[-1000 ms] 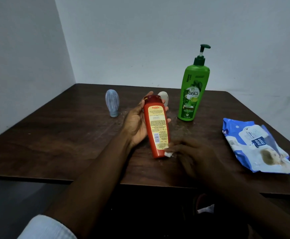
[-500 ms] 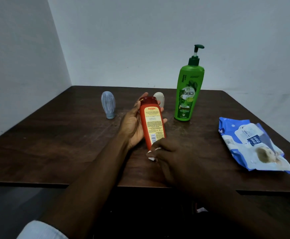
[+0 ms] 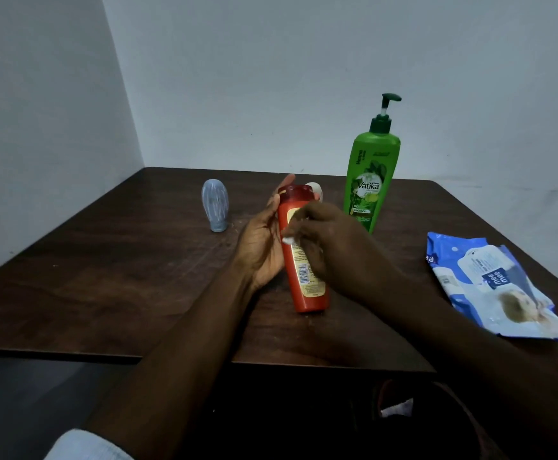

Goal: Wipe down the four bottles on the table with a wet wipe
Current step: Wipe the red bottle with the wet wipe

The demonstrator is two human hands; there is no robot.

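Mid-frame, the left hand curls its grip round the tilted red bottle. The right hand pinches a wipe in its grip against the label.

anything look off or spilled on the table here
Nothing spilled or broken. The red plastic bottle leans only because the left hand holds it while the right hand presses a white wet wipe against it. The crumpled blue-and-white wipes pack lies close to the dark wooden table's right edge.
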